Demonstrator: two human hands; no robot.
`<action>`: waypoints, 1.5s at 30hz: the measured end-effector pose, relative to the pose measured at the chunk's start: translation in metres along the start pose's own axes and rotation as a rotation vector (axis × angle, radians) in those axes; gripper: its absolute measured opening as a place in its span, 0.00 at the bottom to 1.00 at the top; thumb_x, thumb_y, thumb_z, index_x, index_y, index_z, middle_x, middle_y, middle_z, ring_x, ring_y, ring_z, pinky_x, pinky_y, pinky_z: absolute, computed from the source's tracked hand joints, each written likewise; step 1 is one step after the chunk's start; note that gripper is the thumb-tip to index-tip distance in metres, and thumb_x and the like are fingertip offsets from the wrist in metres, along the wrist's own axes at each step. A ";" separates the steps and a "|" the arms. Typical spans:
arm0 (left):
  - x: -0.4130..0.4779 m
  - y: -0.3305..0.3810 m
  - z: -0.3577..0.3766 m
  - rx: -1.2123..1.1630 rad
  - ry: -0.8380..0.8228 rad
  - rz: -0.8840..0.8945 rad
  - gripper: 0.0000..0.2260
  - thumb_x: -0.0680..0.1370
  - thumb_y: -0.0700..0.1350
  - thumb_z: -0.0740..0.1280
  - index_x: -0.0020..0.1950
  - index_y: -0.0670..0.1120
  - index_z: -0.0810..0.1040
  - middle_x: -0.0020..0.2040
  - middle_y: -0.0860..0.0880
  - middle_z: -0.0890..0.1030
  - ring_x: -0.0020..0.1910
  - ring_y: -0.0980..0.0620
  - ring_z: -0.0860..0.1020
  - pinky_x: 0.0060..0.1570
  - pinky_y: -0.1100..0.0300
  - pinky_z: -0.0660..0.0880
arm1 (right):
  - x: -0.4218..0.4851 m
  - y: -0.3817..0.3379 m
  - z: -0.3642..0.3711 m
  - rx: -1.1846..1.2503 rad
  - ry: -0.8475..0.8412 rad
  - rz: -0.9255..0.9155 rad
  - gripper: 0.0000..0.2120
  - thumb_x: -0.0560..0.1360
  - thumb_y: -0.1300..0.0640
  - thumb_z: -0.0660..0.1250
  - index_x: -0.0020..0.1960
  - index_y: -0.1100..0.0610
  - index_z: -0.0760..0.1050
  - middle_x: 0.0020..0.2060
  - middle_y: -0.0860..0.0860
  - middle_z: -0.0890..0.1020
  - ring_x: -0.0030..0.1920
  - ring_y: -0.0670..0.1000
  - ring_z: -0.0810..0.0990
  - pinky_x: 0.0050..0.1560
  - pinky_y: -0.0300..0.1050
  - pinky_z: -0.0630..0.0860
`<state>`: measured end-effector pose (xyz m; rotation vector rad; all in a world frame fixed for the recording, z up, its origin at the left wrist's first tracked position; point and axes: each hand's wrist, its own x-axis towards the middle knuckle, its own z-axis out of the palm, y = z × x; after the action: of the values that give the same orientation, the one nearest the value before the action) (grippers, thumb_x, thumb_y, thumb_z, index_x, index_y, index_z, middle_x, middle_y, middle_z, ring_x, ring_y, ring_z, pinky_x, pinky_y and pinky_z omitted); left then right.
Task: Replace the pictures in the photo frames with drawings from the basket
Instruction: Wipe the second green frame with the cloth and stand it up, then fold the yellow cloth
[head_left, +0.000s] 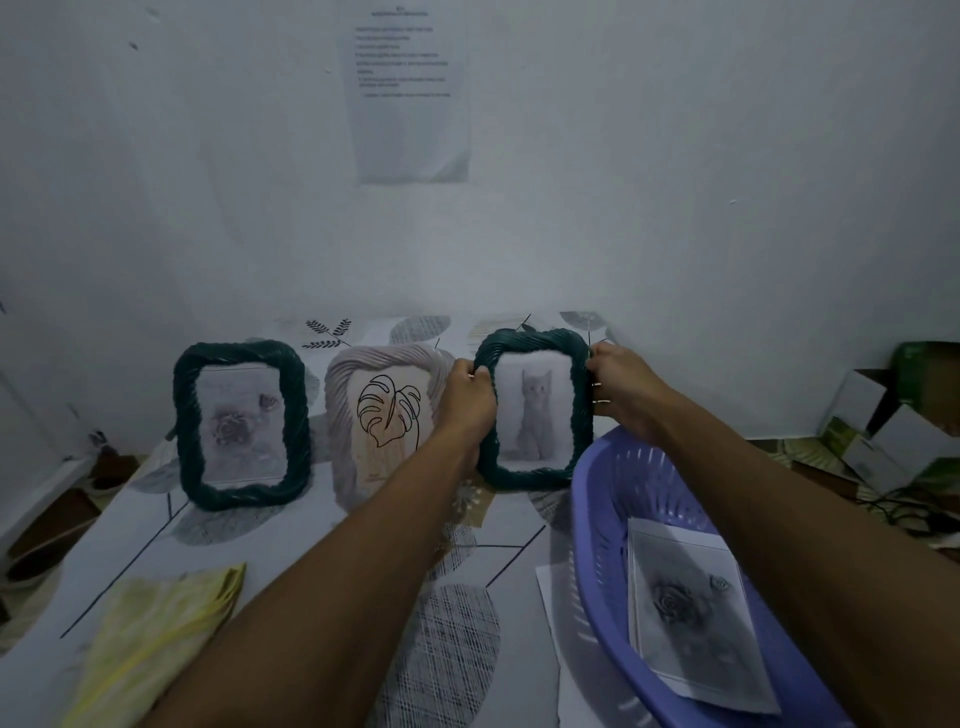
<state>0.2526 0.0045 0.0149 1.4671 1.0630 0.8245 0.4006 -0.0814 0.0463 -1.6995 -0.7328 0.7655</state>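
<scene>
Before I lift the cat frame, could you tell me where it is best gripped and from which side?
Grip the cat frame by its two upright side rails, one from each side, as the left hand and right hand do now. It stands upright facing you, and the thick twisted rails probably give the fingers purchase. That also keeps your fingers off the cat picture.

We find open desk (291, 540) in front of the frames; the purple basket (597, 530) crowds the right side, touching the cat frame (535, 467); the pale frame (343, 415) stands just beside it; a yellow cloth (150, 634) covers the near left.
</scene>
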 end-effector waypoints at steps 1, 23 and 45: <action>-0.003 0.001 -0.001 0.006 -0.001 0.005 0.10 0.81 0.49 0.53 0.52 0.47 0.72 0.50 0.40 0.78 0.51 0.41 0.78 0.49 0.49 0.74 | -0.001 0.000 0.000 -0.007 -0.001 0.001 0.13 0.78 0.66 0.52 0.48 0.58 0.74 0.40 0.57 0.76 0.39 0.55 0.73 0.36 0.46 0.73; -0.084 -0.004 -0.086 0.203 -0.003 0.338 0.12 0.82 0.46 0.60 0.63 0.45 0.75 0.58 0.49 0.78 0.56 0.53 0.75 0.55 0.60 0.73 | -0.089 -0.007 0.040 -0.216 0.320 -0.385 0.15 0.79 0.61 0.61 0.65 0.57 0.71 0.59 0.53 0.77 0.55 0.51 0.75 0.53 0.42 0.70; -0.194 -0.098 -0.235 0.402 0.053 0.193 0.12 0.72 0.34 0.69 0.54 0.44 0.78 0.40 0.49 0.78 0.39 0.52 0.76 0.42 0.62 0.73 | -0.237 0.106 0.181 -0.674 -0.151 -0.518 0.15 0.79 0.53 0.59 0.62 0.56 0.75 0.56 0.52 0.80 0.55 0.50 0.77 0.58 0.47 0.73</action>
<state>-0.0498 -0.0908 -0.0308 1.9185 1.1876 0.8180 0.1244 -0.1889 -0.0640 -1.9093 -1.5917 0.2868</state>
